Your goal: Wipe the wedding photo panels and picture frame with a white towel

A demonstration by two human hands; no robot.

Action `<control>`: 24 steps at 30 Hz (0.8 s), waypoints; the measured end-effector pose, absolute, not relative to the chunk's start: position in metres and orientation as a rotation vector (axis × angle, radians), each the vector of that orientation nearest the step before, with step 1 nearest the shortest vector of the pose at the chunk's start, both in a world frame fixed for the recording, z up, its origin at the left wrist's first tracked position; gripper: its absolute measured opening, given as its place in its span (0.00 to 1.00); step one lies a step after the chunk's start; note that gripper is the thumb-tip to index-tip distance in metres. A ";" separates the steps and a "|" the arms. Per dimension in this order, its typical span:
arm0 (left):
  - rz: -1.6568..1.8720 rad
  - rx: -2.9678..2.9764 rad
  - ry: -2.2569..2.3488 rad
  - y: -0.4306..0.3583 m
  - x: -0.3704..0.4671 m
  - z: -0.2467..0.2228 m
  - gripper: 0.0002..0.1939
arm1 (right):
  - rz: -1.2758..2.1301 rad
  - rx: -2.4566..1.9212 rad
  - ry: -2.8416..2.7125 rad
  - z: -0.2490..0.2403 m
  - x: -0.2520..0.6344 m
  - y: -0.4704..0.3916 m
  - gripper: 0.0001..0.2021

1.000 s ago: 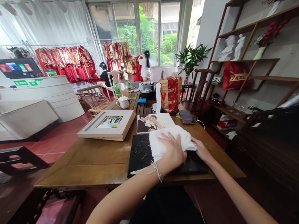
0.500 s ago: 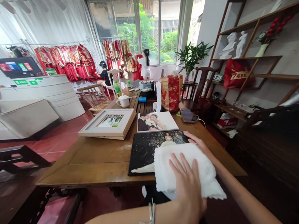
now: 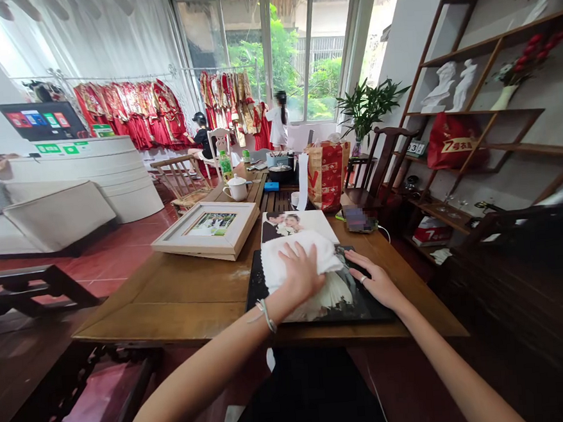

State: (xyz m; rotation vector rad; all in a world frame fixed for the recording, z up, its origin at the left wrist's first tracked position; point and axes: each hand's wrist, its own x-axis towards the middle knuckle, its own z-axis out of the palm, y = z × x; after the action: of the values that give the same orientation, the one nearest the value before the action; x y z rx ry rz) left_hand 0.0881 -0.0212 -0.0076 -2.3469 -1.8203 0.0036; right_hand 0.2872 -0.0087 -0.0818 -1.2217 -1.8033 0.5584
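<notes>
Left hand spread over a white cloth on a dark photo panel, right hand open at the panel's right side.
Left of centre, a pale framed picture lies on the wooden table, a white lidded cup just beyond it. At centre, the left hand presses the white cloth, which hides the upper part of the dark photo panel and overlaps the light photo behind. Right of centre stand a patterned bag and, nearer, a phone; below, the right hand's fingers are extended.
</notes>
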 end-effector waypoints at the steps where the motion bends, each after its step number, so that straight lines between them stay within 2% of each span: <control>1: -0.011 -2.363 -1.799 -0.013 0.078 -0.006 0.37 | 0.552 -1.233 -1.815 -0.081 0.287 -0.009 0.20; 6: -0.034 -2.472 -1.646 -0.015 0.040 -0.007 0.32 | 0.515 -1.243 -1.852 -0.079 0.287 -0.011 0.19; 12: -0.048 -2.642 -1.469 -0.093 0.026 -0.017 0.41 | 0.526 -1.249 -1.843 -0.082 0.287 -0.008 0.20; 15: -0.057 -2.697 -1.398 -0.106 0.021 -0.013 0.42 | 0.520 -1.234 -1.845 -0.083 0.287 -0.008 0.20; 24: -0.107 -2.574 -1.530 -0.004 -0.009 -0.010 0.30 | 0.520 -1.242 -1.852 -0.082 0.288 -0.010 0.20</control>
State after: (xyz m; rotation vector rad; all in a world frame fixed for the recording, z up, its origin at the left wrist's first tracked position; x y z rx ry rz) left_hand -0.0092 -0.0042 -0.0099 -2.5739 -1.5296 -0.1070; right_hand 0.2875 -0.0097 -0.0819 -1.2423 -1.8516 0.5197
